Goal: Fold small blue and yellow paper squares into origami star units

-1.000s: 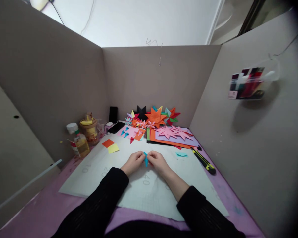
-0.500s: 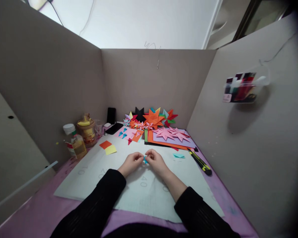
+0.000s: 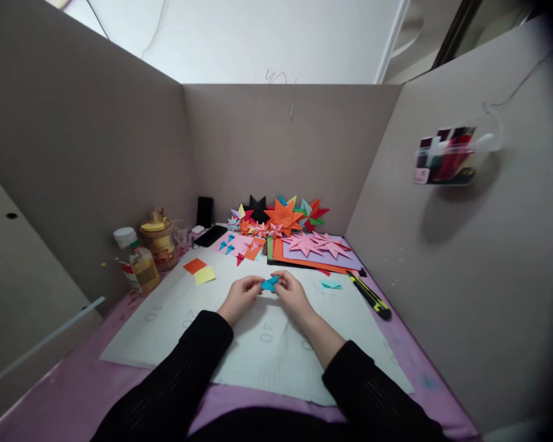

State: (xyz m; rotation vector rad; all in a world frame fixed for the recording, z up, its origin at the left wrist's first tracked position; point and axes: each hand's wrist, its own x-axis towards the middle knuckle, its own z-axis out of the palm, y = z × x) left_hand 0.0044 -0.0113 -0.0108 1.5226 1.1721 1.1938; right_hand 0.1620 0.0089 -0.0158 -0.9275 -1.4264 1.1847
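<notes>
A small blue folded paper piece (image 3: 270,283) is stretched between my two hands, a little above the white mat (image 3: 239,362). My left hand (image 3: 243,297) pinches its left end between thumb and fingers. On the right end, my right hand (image 3: 292,293) has a similar pinch. Most of the blue paper shows between the fingertips; its two ends are hidden. To the right of my right hand lies a turquoise folded paper (image 3: 332,285). Left of my left hand are an orange square (image 3: 195,266) and a yellow square (image 3: 205,275) of paper.
Behind my hands are small blue folded pieces (image 3: 230,248), pink paper stars (image 3: 303,244) on stacked sheets and an orange star (image 3: 283,216). A yellow-black utility knife (image 3: 371,298) lies right. A bottle (image 3: 141,267), a tub (image 3: 159,245) and phones (image 3: 211,236) stand left.
The blue paper shows far more now, spread between my fingertips, where before it was mostly covered by my fingers. My hands have shifted slightly. The view has tilted a little.
</notes>
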